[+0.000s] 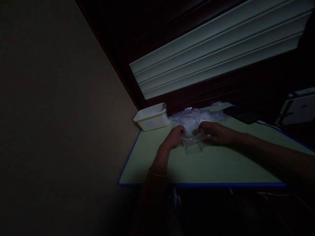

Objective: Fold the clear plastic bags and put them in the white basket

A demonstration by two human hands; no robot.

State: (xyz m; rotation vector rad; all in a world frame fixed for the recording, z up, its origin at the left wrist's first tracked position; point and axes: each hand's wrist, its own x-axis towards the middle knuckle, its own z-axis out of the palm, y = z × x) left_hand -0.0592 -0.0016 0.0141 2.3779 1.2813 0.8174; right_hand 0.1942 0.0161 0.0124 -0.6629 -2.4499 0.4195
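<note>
A clear plastic bag (193,146) hangs between my two hands, low over the pale green table (152,164). My left hand (174,136) pinches its upper left edge, and a thin bracelet circles that wrist. At the opposite edge my right hand (214,132) has its fingers closed on the plastic. Just behind both hands spreads a heap of clear plastic bags (194,116). The picture is dark, so whatever the held bag may contain cannot be made out.
A white plastic bin (151,118) stands at the table's back left corner, beside the wall. On the back right lies a dark flat object (241,114), with a white cable (268,124) near it. Blue edging (221,185) runs along the table's front.
</note>
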